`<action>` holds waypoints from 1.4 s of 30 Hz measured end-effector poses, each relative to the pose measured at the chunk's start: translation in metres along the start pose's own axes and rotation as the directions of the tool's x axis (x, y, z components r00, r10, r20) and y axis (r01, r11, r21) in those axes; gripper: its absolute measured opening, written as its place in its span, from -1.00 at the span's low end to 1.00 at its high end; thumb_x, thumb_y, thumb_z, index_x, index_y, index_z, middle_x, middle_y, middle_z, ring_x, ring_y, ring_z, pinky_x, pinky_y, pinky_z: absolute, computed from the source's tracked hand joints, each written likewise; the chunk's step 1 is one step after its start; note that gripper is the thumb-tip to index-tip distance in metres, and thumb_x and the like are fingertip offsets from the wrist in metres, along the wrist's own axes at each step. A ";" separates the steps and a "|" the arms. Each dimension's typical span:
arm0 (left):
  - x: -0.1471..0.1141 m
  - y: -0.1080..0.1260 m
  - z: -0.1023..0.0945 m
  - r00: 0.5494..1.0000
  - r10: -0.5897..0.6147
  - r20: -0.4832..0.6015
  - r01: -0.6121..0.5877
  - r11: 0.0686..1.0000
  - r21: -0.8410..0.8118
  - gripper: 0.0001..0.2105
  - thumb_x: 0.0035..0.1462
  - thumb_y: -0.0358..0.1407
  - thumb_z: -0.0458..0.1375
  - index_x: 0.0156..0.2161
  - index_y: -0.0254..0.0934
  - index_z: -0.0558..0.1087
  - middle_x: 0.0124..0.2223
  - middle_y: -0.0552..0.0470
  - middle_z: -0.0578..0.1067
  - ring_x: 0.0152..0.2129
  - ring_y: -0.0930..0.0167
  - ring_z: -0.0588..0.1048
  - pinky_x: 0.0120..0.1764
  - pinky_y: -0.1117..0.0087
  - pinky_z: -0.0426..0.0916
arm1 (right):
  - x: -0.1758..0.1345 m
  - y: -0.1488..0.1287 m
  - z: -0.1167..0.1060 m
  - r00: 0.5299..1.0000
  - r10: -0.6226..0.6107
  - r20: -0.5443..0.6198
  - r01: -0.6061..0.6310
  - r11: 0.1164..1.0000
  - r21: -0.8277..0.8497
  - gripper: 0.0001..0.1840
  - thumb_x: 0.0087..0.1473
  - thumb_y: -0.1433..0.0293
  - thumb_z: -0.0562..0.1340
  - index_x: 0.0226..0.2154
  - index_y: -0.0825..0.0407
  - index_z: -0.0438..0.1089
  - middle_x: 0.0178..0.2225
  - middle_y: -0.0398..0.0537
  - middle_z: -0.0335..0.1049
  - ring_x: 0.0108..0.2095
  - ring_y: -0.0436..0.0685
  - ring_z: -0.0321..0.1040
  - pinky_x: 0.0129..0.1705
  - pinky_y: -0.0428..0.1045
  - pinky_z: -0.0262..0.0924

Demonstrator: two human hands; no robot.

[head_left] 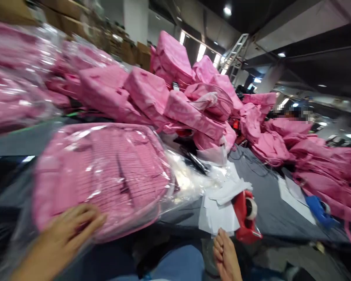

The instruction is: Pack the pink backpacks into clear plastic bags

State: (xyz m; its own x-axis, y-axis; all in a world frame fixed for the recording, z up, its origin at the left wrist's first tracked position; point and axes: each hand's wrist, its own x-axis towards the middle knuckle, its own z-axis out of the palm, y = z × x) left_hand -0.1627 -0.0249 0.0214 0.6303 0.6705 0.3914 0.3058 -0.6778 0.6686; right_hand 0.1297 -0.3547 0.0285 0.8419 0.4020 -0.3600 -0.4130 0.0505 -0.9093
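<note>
A pink backpack point(105, 171) lies in a clear plastic bag point(181, 187) on the dark table, its ribbed back panel and straps facing up. My left hand point(67, 230) rests on the lower left edge of the wrapped backpack, slightly blurred, its fingers bent and apart. Close to the table's front edge, my right hand point(226, 251) is closed in a pinch just below a stack of white paper sheets point(220, 216). What its fingertips hold, if anything, I cannot make out. Beside the sheets stands a red tape dispenser point(245, 218) with a roll of tape.
A heap of pink backpacks point(152, 93) rises along the back of the table point(269, 195), with more piled at right. Plastic-wrapped backpacks point(14, 86) sit at far left. A blue tape dispenser point(320, 210) and white papers point(295, 195) lie at right.
</note>
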 end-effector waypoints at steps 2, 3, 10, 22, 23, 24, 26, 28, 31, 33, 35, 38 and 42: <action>0.003 0.025 -0.008 0.996 -0.072 -0.046 0.073 0.997 0.018 -0.50 0.27 0.20 -0.04 -0.39 -0.10 0.52 -0.32 0.12 0.55 -0.31 0.30 0.50 -0.19 0.27 0.43 | -0.007 0.002 0.027 0.990 0.045 0.137 -0.027 0.991 -0.132 -0.18 -0.39 -0.30 0.45 -0.45 -0.06 0.11 -0.67 -0.44 -0.15 -0.67 -0.15 -0.31 -0.69 -0.21 -0.35; 0.005 0.035 -0.011 0.994 -0.095 -0.058 0.096 0.995 0.019 -0.48 0.27 0.20 -0.04 -0.42 -0.13 0.51 -0.33 0.07 0.54 -0.32 0.29 0.49 -0.21 0.27 0.42 | -0.011 -0.002 0.038 0.975 0.051 0.214 -0.006 0.979 -0.202 -0.22 -0.28 -0.32 0.40 -0.42 -0.06 0.13 -0.68 -0.44 -0.17 -0.68 -0.14 -0.30 -0.66 -0.20 -0.34; 0.010 0.062 -0.019 0.983 -0.186 -0.003 0.186 0.983 -0.005 -0.50 0.36 0.06 -0.10 -0.45 -0.21 0.41 -0.29 -0.01 0.50 -0.28 0.28 0.44 -0.14 0.22 0.31 | -0.008 -0.096 0.135 0.420 0.038 0.907 0.749 0.549 -0.370 -0.49 0.21 -0.06 0.22 -0.50 0.01 0.27 -0.60 -0.27 0.06 -0.56 -0.04 -0.05 -0.49 -0.09 -0.13; 0.008 0.061 -0.017 0.980 -0.196 0.036 0.197 0.980 -0.007 -0.60 0.40 -0.07 -0.04 -0.42 -0.25 0.33 -0.25 0.02 0.44 -0.23 0.28 0.37 -0.14 0.22 0.20 | 0.043 -0.087 0.270 0.007 0.356 0.935 0.921 -0.366 0.132 -0.89 0.16 0.38 0.36 -0.39 0.01 0.45 -0.48 -0.16 0.52 -0.52 0.03 0.35 -0.48 -0.03 -0.25; 0.008 0.061 -0.018 0.981 -0.188 0.037 0.188 0.982 -0.006 -0.58 0.42 -0.06 -0.06 -0.42 -0.25 0.32 -0.26 0.02 0.43 -0.23 0.28 0.37 -0.15 0.23 0.20 | 0.044 -0.087 0.270 0.015 0.346 0.938 0.912 -0.389 0.129 -0.87 0.18 0.34 0.36 -0.38 0.02 0.45 -0.48 -0.13 0.52 -0.52 0.05 0.35 -0.48 -0.03 -0.25; 0.008 0.061 -0.018 0.983 -0.177 0.041 0.177 0.984 -0.007 -0.57 0.43 -0.04 -0.09 -0.42 -0.24 0.32 -0.26 0.02 0.43 -0.24 0.29 0.37 -0.16 0.23 0.20 | 0.044 -0.088 0.269 0.019 0.346 0.938 0.905 -0.405 0.131 -0.85 0.20 0.32 0.35 -0.37 0.02 0.46 -0.48 -0.11 0.53 -0.52 0.06 0.35 -0.48 -0.03 -0.24; 0.007 0.060 -0.020 0.986 -0.158 0.058 0.158 0.987 -0.006 -0.54 0.45 -0.02 -0.13 -0.40 -0.24 0.32 -0.26 0.02 0.43 -0.25 0.30 0.36 -0.16 0.24 0.19 | 0.044 -0.089 0.269 0.020 0.345 0.939 0.906 -0.404 0.129 -0.84 0.23 0.32 0.33 -0.37 0.03 0.45 -0.47 -0.10 0.53 -0.53 0.05 0.34 -0.48 -0.03 -0.25; 0.007 0.059 -0.021 0.986 -0.149 0.079 0.150 0.989 -0.005 -0.54 0.45 0.00 -0.14 -0.39 -0.24 0.33 -0.26 0.02 0.42 -0.25 0.30 0.36 -0.16 0.24 0.20 | 0.048 -0.089 0.273 0.013 0.321 0.947 0.931 -0.348 0.105 -0.83 0.20 0.37 0.35 -0.41 0.03 0.43 -0.48 -0.12 0.52 -0.52 0.04 0.32 -0.47 -0.04 -0.25; 0.007 0.058 -0.022 0.986 -0.142 0.092 0.144 0.989 -0.018 -0.54 0.44 0.01 -0.13 -0.38 -0.24 0.33 -0.25 0.02 0.41 -0.24 0.30 0.36 -0.14 0.24 0.21 | 0.065 -0.086 0.280 0.024 0.277 0.961 0.972 -0.233 0.043 -0.79 0.10 0.37 0.43 -0.44 0.01 0.41 -0.49 -0.21 0.49 -0.50 0.00 0.34 -0.45 -0.08 -0.18; 0.006 0.057 -0.022 0.987 -0.140 0.081 0.143 0.989 -0.024 -0.53 0.44 0.01 -0.14 -0.39 -0.24 0.32 -0.24 0.02 0.42 -0.24 0.30 0.36 -0.14 0.24 0.22 | 0.081 -0.086 0.279 0.112 0.197 0.974 0.985 -0.149 -0.083 -0.74 0.00 0.33 0.50 -0.39 0.00 0.41 -0.53 -0.28 0.45 -0.52 -0.01 0.32 -0.45 -0.11 -0.11; 0.006 0.057 -0.021 0.988 -0.140 0.066 0.141 0.990 -0.016 -0.53 0.45 0.00 -0.14 -0.40 -0.24 0.32 -0.25 0.01 0.42 -0.25 0.30 0.36 -0.14 0.24 0.23 | 0.090 -0.086 0.268 0.245 0.014 0.969 0.965 -0.100 -0.242 -0.71 -0.01 0.34 0.50 -0.34 0.00 0.39 -0.56 -0.30 0.38 -0.56 -0.01 0.27 -0.47 -0.12 -0.07; 0.005 0.056 -0.019 0.991 -0.125 0.052 0.125 0.992 -0.002 -0.54 0.46 -0.03 -0.15 -0.40 -0.24 0.33 -0.26 0.01 0.42 -0.26 0.31 0.36 -0.16 0.24 0.24 | 0.083 -0.082 0.242 0.193 -0.255 0.947 0.972 -0.082 -0.220 -0.82 0.21 0.33 0.31 -0.37 0.00 0.32 -0.53 -0.23 0.33 -0.56 0.00 0.23 -0.46 -0.10 -0.03; 0.008 0.055 -0.020 0.995 -0.096 0.041 0.095 0.995 0.042 -0.55 0.46 -0.03 -0.13 -0.38 -0.24 0.34 -0.26 0.01 0.42 -0.26 0.31 0.36 -0.17 0.26 0.25 | 0.049 -0.064 0.231 0.010 -0.043 0.999 0.999 -0.051 -0.012 -0.86 0.23 0.33 0.32 -0.31 0.00 0.37 -0.35 -0.13 0.41 -0.37 0.04 0.33 -0.36 -0.08 0.02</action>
State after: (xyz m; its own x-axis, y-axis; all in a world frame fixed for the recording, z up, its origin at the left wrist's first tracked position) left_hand -0.1553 -0.0503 0.0739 0.6265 0.7198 0.2990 0.3935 -0.6232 0.6759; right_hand 0.1174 -0.1274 0.1167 -0.3209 0.9151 0.2440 0.8661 0.3878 -0.3153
